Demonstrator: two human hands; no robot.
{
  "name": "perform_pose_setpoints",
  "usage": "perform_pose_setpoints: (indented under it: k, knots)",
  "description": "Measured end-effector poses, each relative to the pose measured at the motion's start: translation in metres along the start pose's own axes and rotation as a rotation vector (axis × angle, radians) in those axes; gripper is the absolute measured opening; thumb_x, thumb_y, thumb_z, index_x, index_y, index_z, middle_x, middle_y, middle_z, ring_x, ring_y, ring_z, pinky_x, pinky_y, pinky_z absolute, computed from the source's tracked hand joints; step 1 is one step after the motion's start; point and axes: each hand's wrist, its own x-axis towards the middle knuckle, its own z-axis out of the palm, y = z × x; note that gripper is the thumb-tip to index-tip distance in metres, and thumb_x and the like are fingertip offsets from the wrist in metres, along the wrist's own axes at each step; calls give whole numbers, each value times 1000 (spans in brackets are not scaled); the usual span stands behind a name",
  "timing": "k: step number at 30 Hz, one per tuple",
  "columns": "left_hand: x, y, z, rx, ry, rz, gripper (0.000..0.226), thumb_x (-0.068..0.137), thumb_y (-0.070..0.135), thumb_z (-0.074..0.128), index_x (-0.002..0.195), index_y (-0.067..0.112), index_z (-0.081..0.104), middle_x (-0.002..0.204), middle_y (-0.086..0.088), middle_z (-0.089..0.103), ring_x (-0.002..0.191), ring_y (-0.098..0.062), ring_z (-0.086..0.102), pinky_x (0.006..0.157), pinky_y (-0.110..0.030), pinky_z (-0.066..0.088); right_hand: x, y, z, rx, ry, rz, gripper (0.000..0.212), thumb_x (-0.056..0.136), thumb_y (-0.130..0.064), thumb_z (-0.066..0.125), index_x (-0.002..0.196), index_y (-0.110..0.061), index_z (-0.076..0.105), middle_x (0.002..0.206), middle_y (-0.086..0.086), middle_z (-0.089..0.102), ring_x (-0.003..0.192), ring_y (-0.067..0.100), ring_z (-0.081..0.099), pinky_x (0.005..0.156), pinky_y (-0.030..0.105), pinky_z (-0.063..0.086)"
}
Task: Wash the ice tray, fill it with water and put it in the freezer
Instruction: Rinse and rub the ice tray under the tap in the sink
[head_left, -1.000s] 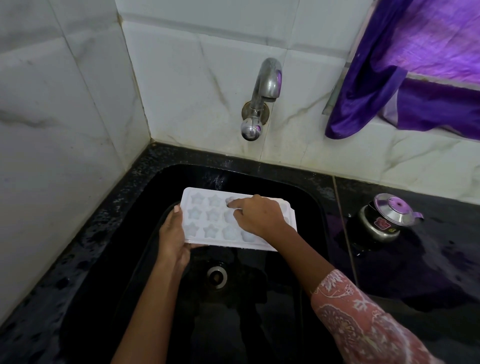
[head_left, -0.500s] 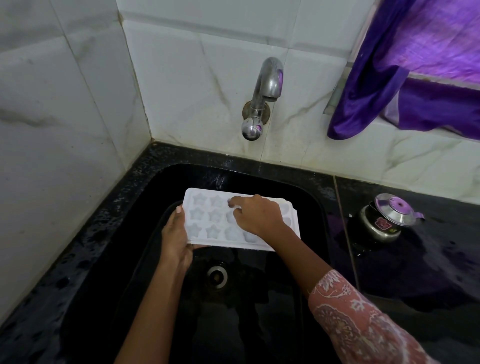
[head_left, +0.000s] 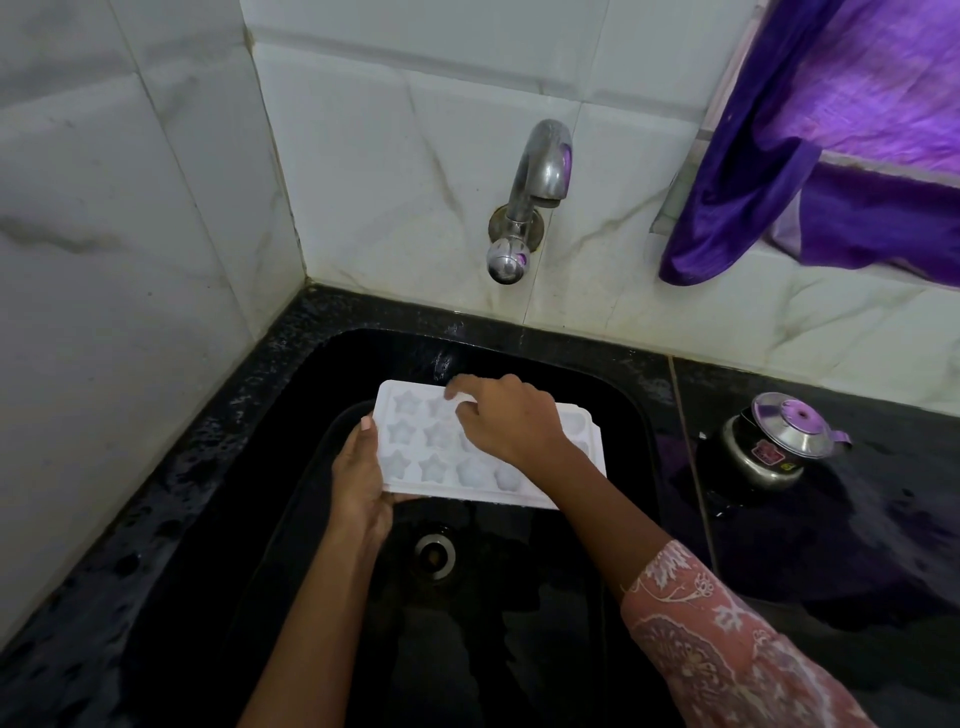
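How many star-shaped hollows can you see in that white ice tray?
6: two columns of three at the left end of the ice tray, beside the left hand. The right hand covers other hollows, so more may be hidden.

The right hand (head_left: 511, 421) moves a little further across the ice tray (head_left: 415, 457). Its fingertips (head_left: 453, 388) shift from the back-row star moulds to the tray's far rim, nearer the sink's back wall.
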Motion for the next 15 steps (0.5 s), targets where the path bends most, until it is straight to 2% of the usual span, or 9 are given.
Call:
perform_pose_setpoints:
  k: [2,5,11,15]
  knots:
    - [-1,1,1,-8,-7,7,31,97,39,42,108,17,62,105,-11,68,93,-28,67,65,-38,55,1,-5,-1,7,-68,-2,35,96,-23,36,125,-30,54,97,3,61,79,20,55,68,24,35]
    - [-1,1,1,-12,-2,8,33,97,39,42,111,16,61,105,-12,68,94,-29,67,65,-39,56,3,-10,4,-4,-148,20,38,96,-22,35,127,-33,53,117,4,62,97,24,60,73,26,38]
    - [1,1,0,-6,9,8,34,96,40,44,112,15,62,107,-14,68,95,-32,67,75,-44,56,6,-16,8,-4,-187,50,39,98,-23,34,134,-31,48,136,2,52,115,26,54,90,31,44]
    - [1,1,1,15,4,13,32,97,39,43,107,17,63,104,-12,69,94,-30,67,74,-42,56,8,-14,6,-13,-191,52,38,98,-23,35,132,-31,51,132,2,55,110,25,57,85,30,45]
